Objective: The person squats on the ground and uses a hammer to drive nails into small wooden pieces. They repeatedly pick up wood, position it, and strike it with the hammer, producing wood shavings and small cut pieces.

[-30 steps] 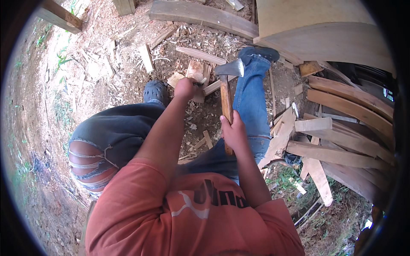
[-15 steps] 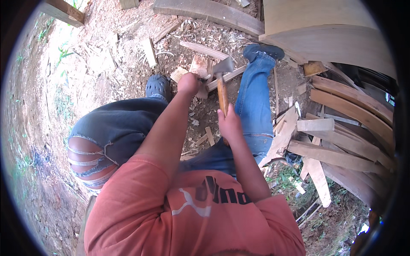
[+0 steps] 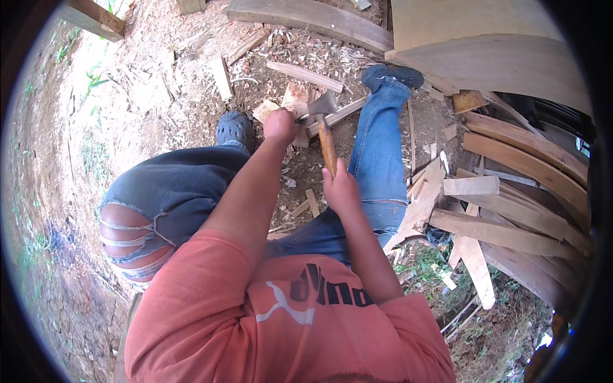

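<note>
My right hand [image 3: 340, 188] grips the wooden handle of a hatchet [image 3: 326, 139]. Its grey steel head [image 3: 322, 105] rests against a small pale block of wood [image 3: 295, 101] on the ground between my feet. My left hand [image 3: 280, 124] holds that block on its near side, fingers closed around it. I sit with my left knee bent, in torn dark jeans, and my right leg in blue jeans stretched forward.
A heap of curved planks and offcuts [image 3: 511, 204] lies at the right. A long board [image 3: 306, 19] and a large pale panel [image 3: 485, 45] lie ahead. Wood chips and splinters [image 3: 223, 76] cover the dirt. A beam end [image 3: 96, 18] lies at top left.
The hatchet has swung forward and down, from beside my right leg onto the block. My left hand has stayed on the block.
</note>
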Demonstrator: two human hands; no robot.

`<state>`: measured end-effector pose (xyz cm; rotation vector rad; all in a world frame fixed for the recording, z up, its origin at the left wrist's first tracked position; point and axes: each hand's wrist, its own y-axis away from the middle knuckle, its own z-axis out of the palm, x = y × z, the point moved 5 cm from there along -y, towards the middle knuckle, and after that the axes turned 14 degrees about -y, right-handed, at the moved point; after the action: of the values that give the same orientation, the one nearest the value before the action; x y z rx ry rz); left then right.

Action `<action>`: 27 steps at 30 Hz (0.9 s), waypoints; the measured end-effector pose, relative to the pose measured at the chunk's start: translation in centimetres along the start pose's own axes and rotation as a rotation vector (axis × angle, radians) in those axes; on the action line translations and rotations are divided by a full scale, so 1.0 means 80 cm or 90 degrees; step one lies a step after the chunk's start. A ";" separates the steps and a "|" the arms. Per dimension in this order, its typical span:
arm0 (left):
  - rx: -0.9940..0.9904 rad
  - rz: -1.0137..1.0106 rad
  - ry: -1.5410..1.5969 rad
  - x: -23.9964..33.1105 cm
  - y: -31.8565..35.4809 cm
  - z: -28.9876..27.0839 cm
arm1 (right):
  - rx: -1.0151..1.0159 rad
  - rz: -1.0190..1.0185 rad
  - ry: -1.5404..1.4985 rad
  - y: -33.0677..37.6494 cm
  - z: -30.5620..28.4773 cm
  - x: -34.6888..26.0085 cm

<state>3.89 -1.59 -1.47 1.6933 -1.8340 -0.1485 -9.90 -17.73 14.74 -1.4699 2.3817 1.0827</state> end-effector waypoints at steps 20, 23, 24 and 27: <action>0.064 -0.015 0.021 0.000 -0.039 0.008 | 0.037 -0.023 -0.036 -0.042 0.017 0.012; 0.039 -0.038 0.028 0.000 -0.041 0.005 | 0.062 -0.050 -0.058 -0.035 0.010 0.006; 0.019 -0.048 0.031 0.003 -0.042 0.003 | 0.079 -0.059 -0.049 -0.033 0.010 0.007; -0.008 -0.056 0.033 0.006 -0.040 -0.002 | -0.043 0.037 0.072 -0.039 0.032 0.023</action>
<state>6.76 -2.51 -2.69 1.7532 -1.7186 -0.1503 -8.88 -18.24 10.48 -1.5313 2.5016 1.1337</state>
